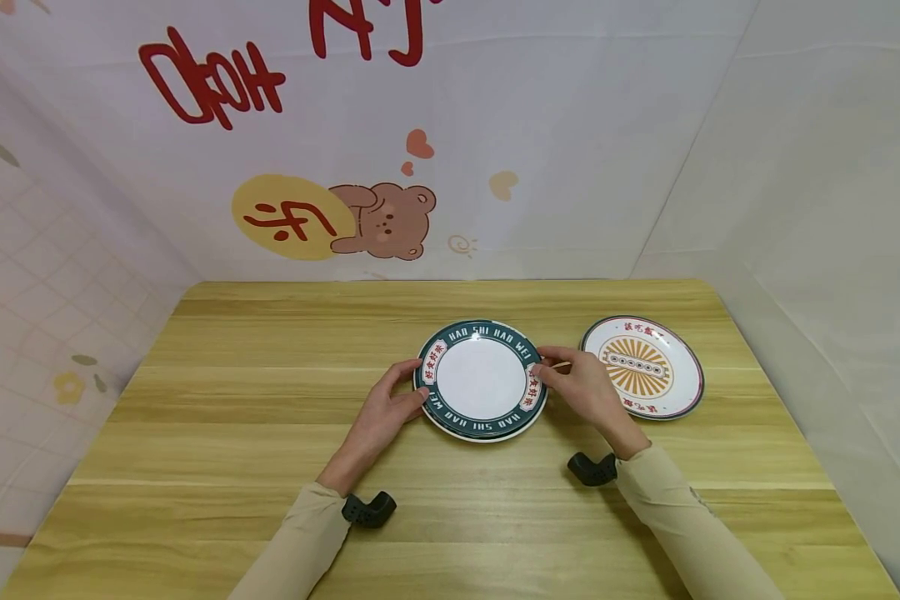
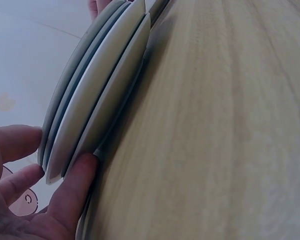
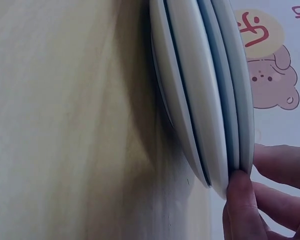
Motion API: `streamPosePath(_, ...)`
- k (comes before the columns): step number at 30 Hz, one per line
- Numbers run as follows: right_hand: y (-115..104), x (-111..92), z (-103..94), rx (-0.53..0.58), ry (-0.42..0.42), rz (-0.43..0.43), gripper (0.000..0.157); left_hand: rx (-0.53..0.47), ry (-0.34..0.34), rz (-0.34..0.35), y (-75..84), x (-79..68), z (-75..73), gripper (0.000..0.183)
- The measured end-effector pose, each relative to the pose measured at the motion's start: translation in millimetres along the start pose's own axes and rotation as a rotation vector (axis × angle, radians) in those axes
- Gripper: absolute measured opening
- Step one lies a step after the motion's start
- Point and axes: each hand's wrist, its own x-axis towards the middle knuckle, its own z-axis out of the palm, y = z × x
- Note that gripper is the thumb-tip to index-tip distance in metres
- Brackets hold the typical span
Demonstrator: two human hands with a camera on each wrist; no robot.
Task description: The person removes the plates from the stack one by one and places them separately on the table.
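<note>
A stack of several round plates (image 1: pixel 482 379) sits on the wooden table. Its top plate is white with a dark green rim bearing pale lettering. At the stack's left edge my left hand (image 1: pixel 381 408) holds the rims between thumb and fingers. The left wrist view shows those fingertips against the stacked plate edges (image 2: pixel 97 95). On the opposite side, my right hand (image 1: pixel 587 387) pinches the rim, its thumb over the green border. In the right wrist view its fingers (image 3: pixel 242 192) touch the edges of the upper plates (image 3: pixel 217 95). The plates' undersides are mostly hidden.
To the right, close by my right hand, lies a white plate (image 1: pixel 686 375) with an orange sunburst and red characters. The wooden table (image 1: pixel 255 400) runs back to a white cloth wall (image 1: pixel 570 125) printed with a bear. Dark wrist mounts (image 1: pixel 369 510) show below both hands.
</note>
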Motion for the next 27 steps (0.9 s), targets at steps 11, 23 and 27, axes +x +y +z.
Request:
streamPosePath(11, -0.3, 1.5, 2.1, 0.004, -0.014, 0.013, 0.038, 0.013, 0.003, 0.018, -1.1, -2.9, 1.4, 0.049)
streamPosePath(23, 1.3, 4.1, -0.4, 0.013, -0.038, 0.030, 0.039, 0.129, 0.025, 0.035, -3.3, -4.2, 3.1, 0.053)
streamPosePath(27, 3.2, 5.7, -0.2, 0.016, -0.044, 0.034, 0.039, 0.120, 0.022, 0.049, -3.7, -3.7, 3.7, 0.054)
